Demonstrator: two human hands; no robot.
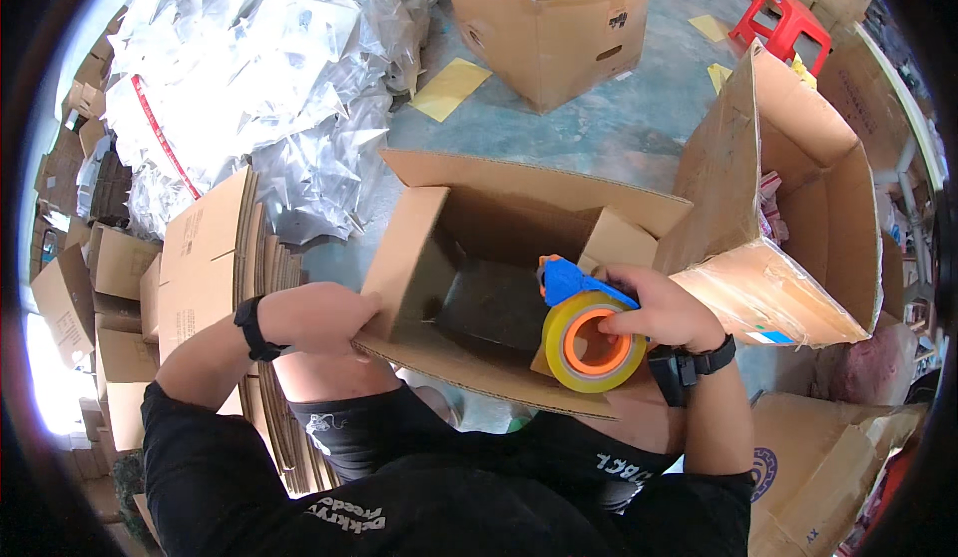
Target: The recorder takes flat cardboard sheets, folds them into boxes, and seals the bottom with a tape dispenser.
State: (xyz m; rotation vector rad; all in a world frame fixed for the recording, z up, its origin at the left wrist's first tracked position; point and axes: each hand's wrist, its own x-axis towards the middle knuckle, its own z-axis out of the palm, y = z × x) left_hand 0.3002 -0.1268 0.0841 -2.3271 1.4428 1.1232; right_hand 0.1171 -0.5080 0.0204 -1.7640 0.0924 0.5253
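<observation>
An open cardboard box stands before me with its flaps spread; the inside that I can see holds nothing. At its near left corner my left hand grips the cardboard edge, its fingertips partly hidden behind the flap. Over the box's right side, my right hand is closed on a tape dispenser with a blue head, an orange core and a roll of yellowish clear tape. The thumb rests at the orange core.
Flattened cartons stand stacked at my left. Crumpled silvery plastic sheeting is piled behind them. A larger open carton is on the right, a tall carton at the far side, a red stool far right.
</observation>
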